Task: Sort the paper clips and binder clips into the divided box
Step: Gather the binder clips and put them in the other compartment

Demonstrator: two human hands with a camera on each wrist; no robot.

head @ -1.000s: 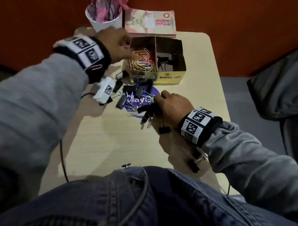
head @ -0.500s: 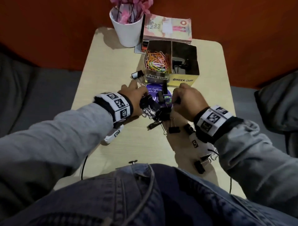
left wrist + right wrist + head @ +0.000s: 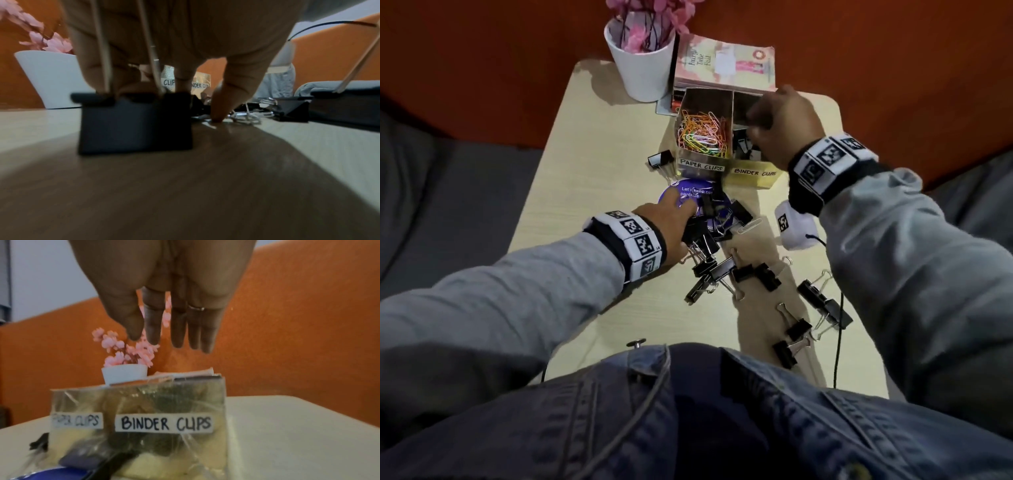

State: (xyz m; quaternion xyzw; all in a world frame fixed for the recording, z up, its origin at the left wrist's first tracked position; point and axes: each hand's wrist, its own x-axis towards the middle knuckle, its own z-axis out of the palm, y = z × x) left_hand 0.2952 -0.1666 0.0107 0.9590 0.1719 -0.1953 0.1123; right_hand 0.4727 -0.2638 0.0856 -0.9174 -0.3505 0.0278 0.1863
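Observation:
The divided box (image 3: pixel 751 173) stands at the table's far side. Coloured paper clips (image 3: pixel 702 133) fill its left cell and black binder clips (image 3: pixel 743 145) lie in the right one. My right hand (image 3: pixel 784 123) hovers over the binder-clip cell; in the right wrist view its fingers (image 3: pixel 176 331) hang straight and hold nothing. My left hand (image 3: pixel 671 219) rests on a purple disc (image 3: pixel 690 190) at the edge of a pile of binder clips (image 3: pixel 709 250), fingers stretched forward. A large binder clip (image 3: pixel 135 123) stands on the table just below its palm. A white paper clip (image 3: pixel 750 225) lies by the pile.
A white pot of pink flowers (image 3: pixel 643 68) and a book (image 3: pixel 726 65) sit behind the box. One binder clip (image 3: pixel 661 159) lies left of the box, and several more (image 3: pixel 822 303) are scattered toward the near right edge. A white device (image 3: pixel 794 226) with a cable hangs under my right wrist.
My right hand has left the pile, risen over the binder-clip cell and spread its fingers. My left hand has slid forward onto the purple disc.

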